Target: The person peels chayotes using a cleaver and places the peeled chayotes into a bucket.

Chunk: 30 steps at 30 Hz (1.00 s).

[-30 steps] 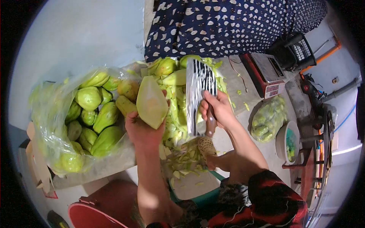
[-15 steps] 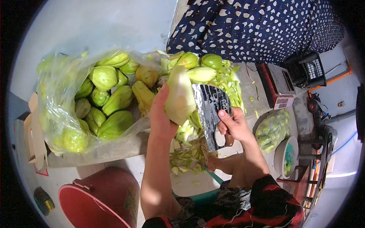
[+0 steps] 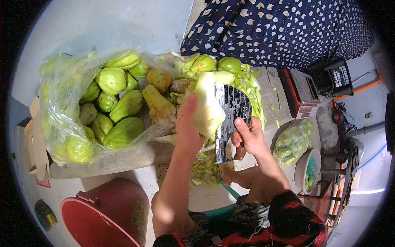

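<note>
My left hand point(image 3: 190, 123) is closed around a peeled, pale green papaya point(image 3: 204, 99), held upright above the edge of the ledge. In my right hand point(image 3: 250, 138) is a broad cleaver point(image 3: 233, 113), its black blade worn to bare metal along the cutting side. The brown handle point(image 3: 240, 152) shows below my fingers, and my thumb presses on the blade's lower part. The cleaver's edge meets the papaya's right side, where a slice of flesh stands out. Behind them lie unpeeled papayas point(image 3: 229, 64) and a heap of green peelings point(image 3: 256, 96).
A clear plastic bag point(image 3: 61, 123) of green papayas spreads over the concrete ledge point(image 3: 86, 169) at left. Below stands a red bucket point(image 3: 111, 210). At right are a weighing scale point(image 3: 302, 88), a black crate point(image 3: 331, 76), a filled bag point(image 3: 293, 142) and a white pail point(image 3: 303, 173). Peelings point(image 3: 205, 171) litter the floor.
Both hands have shifted slightly; the papaya has moved to the right and tilted. The cleaver now touches its side, where before a narrow gap showed, and a slice has lifted.
</note>
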Available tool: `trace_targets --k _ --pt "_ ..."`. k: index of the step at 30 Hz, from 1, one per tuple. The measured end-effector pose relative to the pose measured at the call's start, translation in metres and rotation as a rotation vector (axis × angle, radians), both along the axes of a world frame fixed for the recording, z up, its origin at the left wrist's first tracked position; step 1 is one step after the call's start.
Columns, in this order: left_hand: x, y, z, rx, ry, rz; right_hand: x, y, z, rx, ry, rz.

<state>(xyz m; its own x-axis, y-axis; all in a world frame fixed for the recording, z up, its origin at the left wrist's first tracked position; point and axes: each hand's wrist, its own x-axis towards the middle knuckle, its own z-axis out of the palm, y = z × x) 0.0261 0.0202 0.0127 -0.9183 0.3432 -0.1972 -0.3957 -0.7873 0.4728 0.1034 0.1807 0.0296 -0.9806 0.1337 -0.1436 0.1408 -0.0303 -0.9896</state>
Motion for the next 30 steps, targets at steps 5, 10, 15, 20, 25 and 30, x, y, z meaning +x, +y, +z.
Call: trace_targets --k 5,10,15,20,25,30 --pt "0.001 -0.002 0.016 -0.073 0.074 -0.08 -0.002 0.006 0.011 0.084 -0.032 0.086" --pt "0.003 0.007 0.017 0.057 0.153 0.019 -0.002 -0.001 0.0 -0.039 0.024 0.003" --pt "0.003 0.001 0.016 0.027 0.078 -0.048 -0.004 0.0 0.003 0.017 -0.027 0.081" --pt "0.001 -0.006 0.012 0.105 -0.07 -0.138 -0.008 0.004 0.003 0.012 -0.032 0.112" --pt "0.001 -0.001 0.015 0.075 -0.082 -0.133 -0.014 0.022 0.015 0.005 -0.071 0.234" --pt "-0.003 0.001 0.01 0.116 -0.037 -0.201 -0.011 0.032 0.02 0.015 -0.096 0.278"
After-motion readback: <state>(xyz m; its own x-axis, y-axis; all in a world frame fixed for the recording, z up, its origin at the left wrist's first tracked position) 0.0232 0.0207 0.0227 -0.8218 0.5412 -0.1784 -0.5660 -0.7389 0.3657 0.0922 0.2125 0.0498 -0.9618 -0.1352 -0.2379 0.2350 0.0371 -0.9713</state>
